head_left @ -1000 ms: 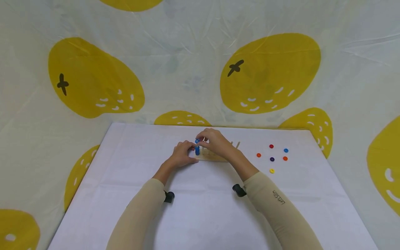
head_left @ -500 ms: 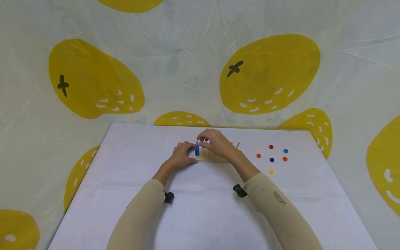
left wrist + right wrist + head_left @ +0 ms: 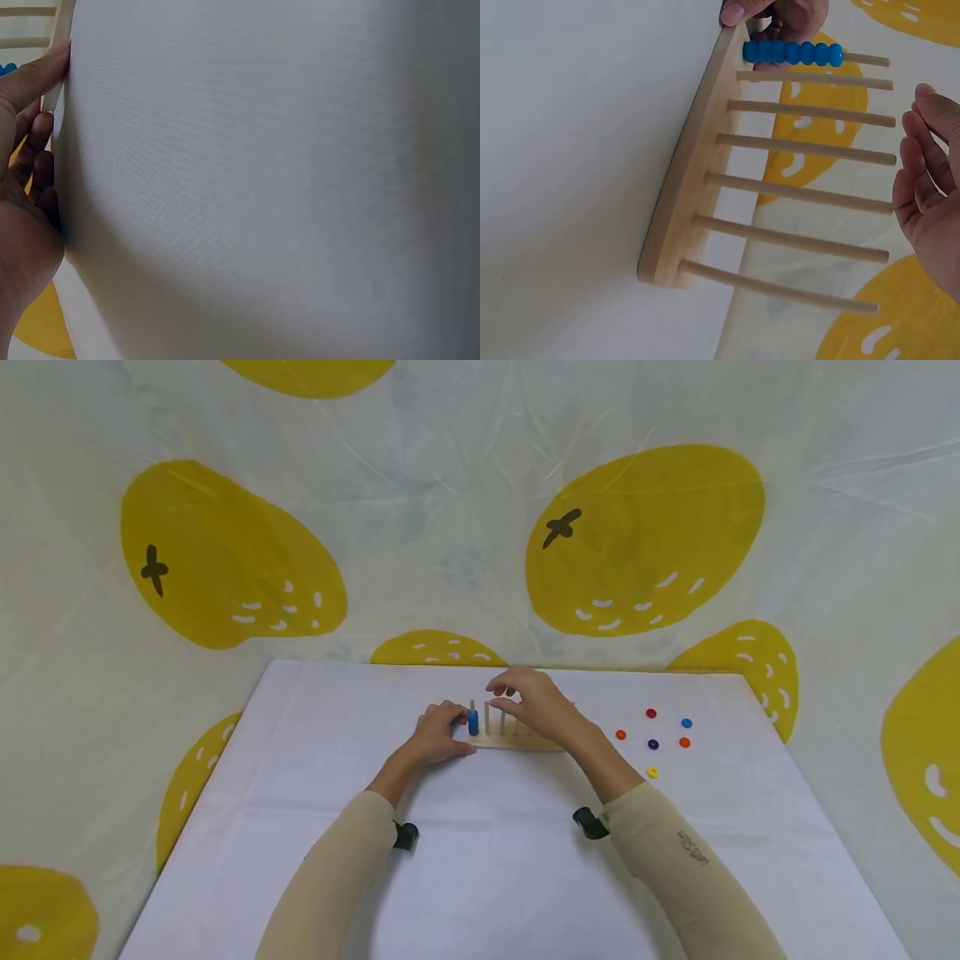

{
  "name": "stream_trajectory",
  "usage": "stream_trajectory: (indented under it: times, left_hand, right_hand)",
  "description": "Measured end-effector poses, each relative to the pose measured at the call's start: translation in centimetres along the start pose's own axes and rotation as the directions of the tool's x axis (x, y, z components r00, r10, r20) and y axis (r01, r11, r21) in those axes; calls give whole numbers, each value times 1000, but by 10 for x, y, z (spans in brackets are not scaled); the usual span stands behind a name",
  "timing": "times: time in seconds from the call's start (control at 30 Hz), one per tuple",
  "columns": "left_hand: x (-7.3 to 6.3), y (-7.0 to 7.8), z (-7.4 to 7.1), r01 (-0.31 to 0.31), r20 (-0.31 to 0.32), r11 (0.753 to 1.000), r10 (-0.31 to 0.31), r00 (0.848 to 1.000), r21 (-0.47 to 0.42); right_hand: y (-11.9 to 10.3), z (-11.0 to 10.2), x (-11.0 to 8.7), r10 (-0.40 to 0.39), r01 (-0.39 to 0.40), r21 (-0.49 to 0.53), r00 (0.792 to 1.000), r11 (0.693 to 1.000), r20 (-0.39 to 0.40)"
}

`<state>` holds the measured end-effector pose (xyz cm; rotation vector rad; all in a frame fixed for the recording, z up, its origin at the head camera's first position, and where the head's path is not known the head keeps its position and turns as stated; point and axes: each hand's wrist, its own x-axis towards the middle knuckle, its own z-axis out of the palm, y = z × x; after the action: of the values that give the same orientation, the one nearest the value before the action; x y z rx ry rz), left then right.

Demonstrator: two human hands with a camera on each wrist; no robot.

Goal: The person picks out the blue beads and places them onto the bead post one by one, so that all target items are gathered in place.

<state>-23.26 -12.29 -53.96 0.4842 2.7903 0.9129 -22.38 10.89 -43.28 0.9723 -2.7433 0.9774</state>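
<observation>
A wooden peg rack (image 3: pixel 676 217) stands on the table, several upright pegs along its base. Blue ring beads (image 3: pixel 795 53) are stacked on the peg at its left end, with the peg's tip bare above them. My left hand (image 3: pixel 437 732) holds that end of the base, thumb (image 3: pixel 45 71) at the front edge and fingers behind. Beside the peg tips, my right hand (image 3: pixel 534 703) hovers with nothing in its loosely bent fingers. The other pegs (image 3: pixel 802 191) carry no beads in the right wrist view.
Loose ring beads lie on the white tabletop to the right: a red one (image 3: pixel 651 713), a blue one (image 3: pixel 686 723), two orange ones, a dark purple one (image 3: pixel 653 744) and a yellow one (image 3: pixel 652 772). Behind the table hangs a cloth (image 3: pixel 435 543) with yellow fruit prints.
The blue bead at my right fingertips dropped onto the left peg's stack. My right hand then moved right, away from that peg. My left hand stayed on the base.
</observation>
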Motion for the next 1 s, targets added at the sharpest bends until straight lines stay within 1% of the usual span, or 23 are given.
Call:
stream_trajectory:
  times: [0.13,0.33,0.43,0.57,0.9,1.0]
  left_hand:
    - [1,0,0,14,9,1000,-14,1000,3]
    - [0,2,0,17,1,1000,-17,1000,-10]
    - [-1,3,-1,14,1,1000,-14,1000,-20]
    - [-3,3,0,10,-5,1000,-10,1000,-24]
    - [-3,1,-1,7,-4,999,-7,1000,-35]
    - [-2,1,0,3,-3,999,-3,1000,-42]
  right_hand:
    - [2,-9,-8,-2,1,-10,999,1000,-35]
    - [9,-24,-26,53,-55,-24,995,998,-81]
    - [16,-32,-37,64,-66,-18,991,998,-118]
    - [33,-39,-53,71,-76,-23,984,997,-161]
    - [82,-53,-90,139,-159,-65,961,985,-238]
    - [97,-59,-103,168,-195,-80,951,978,-261]
